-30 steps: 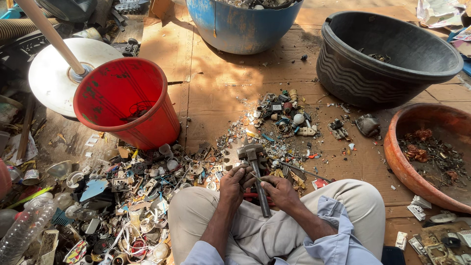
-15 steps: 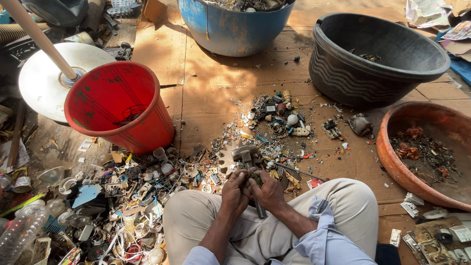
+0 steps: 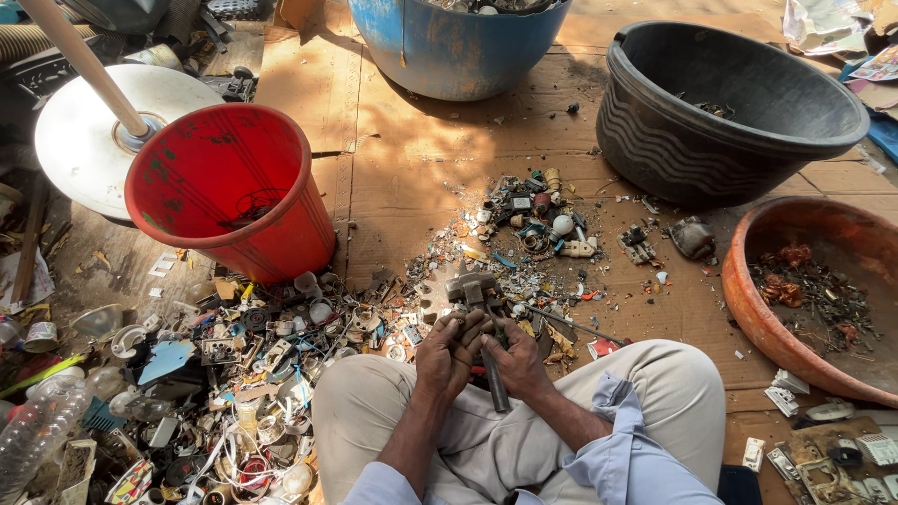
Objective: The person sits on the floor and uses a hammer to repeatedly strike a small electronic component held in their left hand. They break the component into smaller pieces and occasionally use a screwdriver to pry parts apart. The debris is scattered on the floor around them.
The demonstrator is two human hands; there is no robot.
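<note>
I sit cross-legged on cardboard. My left hand and my right hand are pressed together in front of my lap, fingers curled on a small dark scrap part that is mostly hidden between them. A metal hammer lies head-away on the floor, and its handle runs back under my hands to my lap. Several loose scrap parts lie just beyond the hammer head.
A red bucket stands at left before a white disc with a wooden pole. A blue tub and a black tub stand farther off, and an orange basin with rusty bits at right. Scrap litter fills the left.
My hands have drawn together and closed over the hammer's handle. The hammer has stayed in place.
</note>
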